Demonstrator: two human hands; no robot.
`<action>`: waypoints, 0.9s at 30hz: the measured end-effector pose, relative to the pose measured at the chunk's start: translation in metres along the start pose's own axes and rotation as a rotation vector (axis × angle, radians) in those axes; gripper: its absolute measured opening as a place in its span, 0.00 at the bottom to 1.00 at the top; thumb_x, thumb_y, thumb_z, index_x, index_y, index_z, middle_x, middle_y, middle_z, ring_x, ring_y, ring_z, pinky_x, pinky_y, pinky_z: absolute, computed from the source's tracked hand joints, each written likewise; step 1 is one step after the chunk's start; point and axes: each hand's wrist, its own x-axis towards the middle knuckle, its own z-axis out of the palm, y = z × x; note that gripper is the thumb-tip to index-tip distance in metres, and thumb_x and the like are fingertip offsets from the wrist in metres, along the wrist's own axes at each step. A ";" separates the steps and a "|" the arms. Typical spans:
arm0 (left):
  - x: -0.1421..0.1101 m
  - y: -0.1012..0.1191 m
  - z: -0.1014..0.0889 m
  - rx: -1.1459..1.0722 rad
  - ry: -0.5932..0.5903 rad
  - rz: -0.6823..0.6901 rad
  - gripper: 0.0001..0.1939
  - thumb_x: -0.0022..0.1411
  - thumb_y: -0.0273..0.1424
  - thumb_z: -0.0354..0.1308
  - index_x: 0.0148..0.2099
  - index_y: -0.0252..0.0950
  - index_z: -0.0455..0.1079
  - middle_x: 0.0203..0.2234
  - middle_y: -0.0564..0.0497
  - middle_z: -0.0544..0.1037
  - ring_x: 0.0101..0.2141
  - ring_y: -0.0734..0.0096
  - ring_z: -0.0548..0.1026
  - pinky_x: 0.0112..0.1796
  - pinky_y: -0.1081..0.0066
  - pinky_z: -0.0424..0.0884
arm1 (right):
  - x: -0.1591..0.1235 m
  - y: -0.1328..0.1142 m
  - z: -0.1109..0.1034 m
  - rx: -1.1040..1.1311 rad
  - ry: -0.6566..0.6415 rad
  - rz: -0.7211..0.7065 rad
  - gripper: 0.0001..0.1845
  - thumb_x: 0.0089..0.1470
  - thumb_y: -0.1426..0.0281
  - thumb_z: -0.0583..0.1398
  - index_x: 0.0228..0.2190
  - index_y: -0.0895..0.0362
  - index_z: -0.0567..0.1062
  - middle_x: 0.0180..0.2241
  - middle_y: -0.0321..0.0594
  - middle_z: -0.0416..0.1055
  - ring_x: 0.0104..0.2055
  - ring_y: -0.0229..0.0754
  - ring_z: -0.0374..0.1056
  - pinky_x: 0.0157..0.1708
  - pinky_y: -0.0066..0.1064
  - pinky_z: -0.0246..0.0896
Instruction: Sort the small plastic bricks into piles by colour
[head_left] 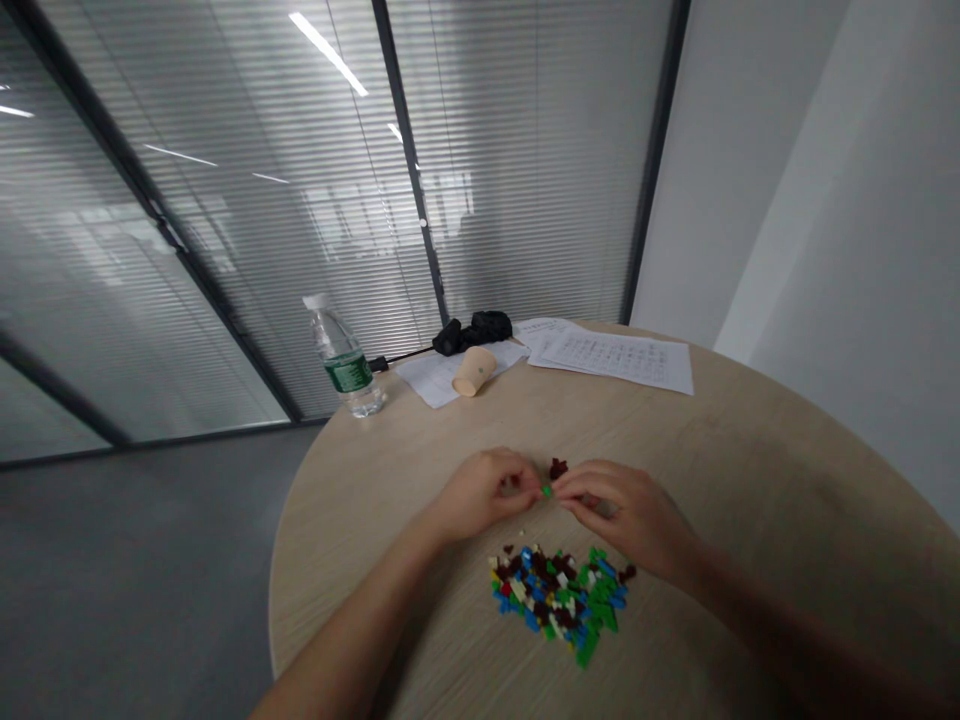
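Observation:
Between the fingertips of both hands is a small green toy brick (547, 491). My left hand (491, 488) pinches it from the left, its fingers curled closed. From the right, my right hand (626, 505) meets it with thumb and fingers pressed together. Just behind the fingertips lies a small cluster of dark brown bricks (558, 468) on the table. Nearer to me, below the hands, spreads a loose pile of small bricks (555, 595) in green, blue, brown, white, yellow and a little red.
The round wooden table (337, 560) has a clear plastic bottle (349, 365) at its far left edge. A paper cup (474, 371) lies on its side on a paper sheet. Behind it sits a black bundled item (480, 332). Printed sheets (611, 357) lie at the back, near glass partitions.

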 end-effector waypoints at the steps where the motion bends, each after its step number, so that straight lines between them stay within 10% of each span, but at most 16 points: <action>1: -0.001 -0.005 -0.004 0.084 0.040 -0.027 0.06 0.57 0.30 0.54 0.32 0.35 0.71 0.28 0.52 0.73 0.31 0.73 0.69 0.33 0.75 0.63 | 0.000 0.002 -0.001 -0.016 0.008 0.000 0.07 0.53 0.74 0.56 0.31 0.56 0.74 0.33 0.40 0.75 0.36 0.38 0.70 0.39 0.29 0.63; 11: -0.008 -0.033 -0.024 0.505 0.002 -0.450 0.08 0.56 0.33 0.53 0.33 0.39 0.72 0.32 0.50 0.76 0.31 0.67 0.72 0.28 0.73 0.61 | 0.000 0.011 -0.004 -0.072 -0.008 0.043 0.07 0.53 0.74 0.55 0.30 0.56 0.74 0.31 0.41 0.74 0.33 0.37 0.68 0.33 0.27 0.61; 27: -0.008 -0.036 -0.020 0.487 -0.001 -0.503 0.11 0.57 0.37 0.52 0.32 0.37 0.72 0.30 0.49 0.76 0.30 0.66 0.72 0.27 0.72 0.60 | 0.000 0.009 -0.007 -0.102 -0.025 0.018 0.08 0.53 0.74 0.54 0.30 0.57 0.73 0.29 0.41 0.73 0.32 0.38 0.67 0.32 0.27 0.60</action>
